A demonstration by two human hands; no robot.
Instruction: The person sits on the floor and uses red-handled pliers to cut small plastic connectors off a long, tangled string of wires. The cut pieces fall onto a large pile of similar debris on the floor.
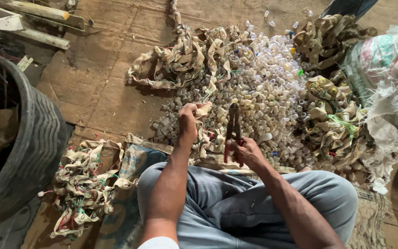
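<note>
1. Head view looked down at a person who sat cross-legged in grey trousers [254,203] on a wooden floor [102,87].
2. Their right hand [245,150] was closed tight round the red handles of the cutters [232,129]. The dark blades pointed up and away, near the strip.
3. Their left hand [187,122] was closed on a beige strip with thin wires [203,124], pinching it at the top.
4. I think the blades could nip the left fingers, because the two hands were so near each other.
5. The strip could slip, as it hung loose below the hand.
6. A snipped bit could fly off into the pile of small clear plastic caps [263,87] just behind, and get lost.
7. More tangled strips [176,64] lay farther off.
</note>
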